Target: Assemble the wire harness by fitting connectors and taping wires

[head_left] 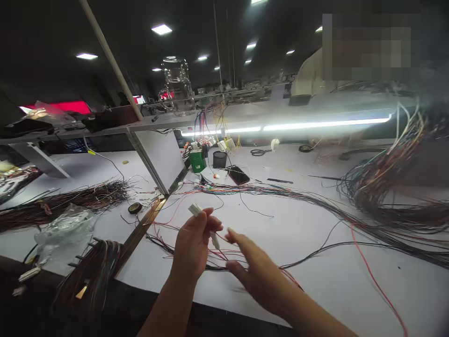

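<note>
White flat worktop (298, 224) spans the view; long multicoloured wire bundle (315, 201) crosses it behind the hands. Right hand (261, 276): thumb and fingers apart, nothing visibly gripped, just beside thin red plastic-coated wires (222, 255). Left hand (191, 248): thumb and fingers pinched on white rectangular plastic connector (195, 209), held up above the worktop. Smaller white plastic piece (215, 240) sits by the left fingertips, wires trailing from its lower end; whether it's gripped, can't tell.

Handling, as a judgement: hold connector by its housing, steady the small piece near its wire end, keep wires untwisted, no tugging.

Small green box (197, 160) near the divider has pale print, too small to read. Black phone (239, 174): no readable brand. No legible labels on connector.
</note>
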`<act>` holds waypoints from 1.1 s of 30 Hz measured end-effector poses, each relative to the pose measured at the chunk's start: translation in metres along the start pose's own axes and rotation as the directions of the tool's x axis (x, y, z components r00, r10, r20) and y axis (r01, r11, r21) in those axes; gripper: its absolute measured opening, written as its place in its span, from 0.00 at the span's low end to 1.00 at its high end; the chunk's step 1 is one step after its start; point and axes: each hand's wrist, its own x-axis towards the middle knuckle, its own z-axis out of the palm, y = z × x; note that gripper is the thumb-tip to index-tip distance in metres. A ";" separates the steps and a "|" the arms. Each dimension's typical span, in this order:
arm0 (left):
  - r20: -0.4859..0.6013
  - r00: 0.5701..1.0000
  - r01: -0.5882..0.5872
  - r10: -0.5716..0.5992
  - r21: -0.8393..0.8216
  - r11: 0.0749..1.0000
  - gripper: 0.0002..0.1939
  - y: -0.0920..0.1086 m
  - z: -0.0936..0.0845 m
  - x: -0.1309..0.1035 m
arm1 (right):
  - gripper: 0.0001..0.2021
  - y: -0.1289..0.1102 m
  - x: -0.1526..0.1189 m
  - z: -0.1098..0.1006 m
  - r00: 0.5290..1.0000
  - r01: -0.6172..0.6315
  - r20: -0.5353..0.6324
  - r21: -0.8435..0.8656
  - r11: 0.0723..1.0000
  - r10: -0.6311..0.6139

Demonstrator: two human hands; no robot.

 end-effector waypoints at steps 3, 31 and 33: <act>-0.001 0.999 0.037 -0.037 0.107 0.994 0.15 0.014 -0.009 0.003 | 0.14 -0.010 0.013 0.021 0.996 -0.087 0.027 0.164 0.983 0.084; 0.380 0.849 0.227 -0.368 0.367 0.902 0.15 -0.022 0.019 -0.005 | 0.17 -0.006 0.060 -0.089 0.988 -0.138 0.125 0.433 0.891 0.093; 0.370 0.854 0.277 -0.367 0.273 0.921 0.16 -0.025 0.029 -0.005 | 0.12 -0.008 0.060 -0.084 0.978 -0.200 0.049 0.522 0.829 0.205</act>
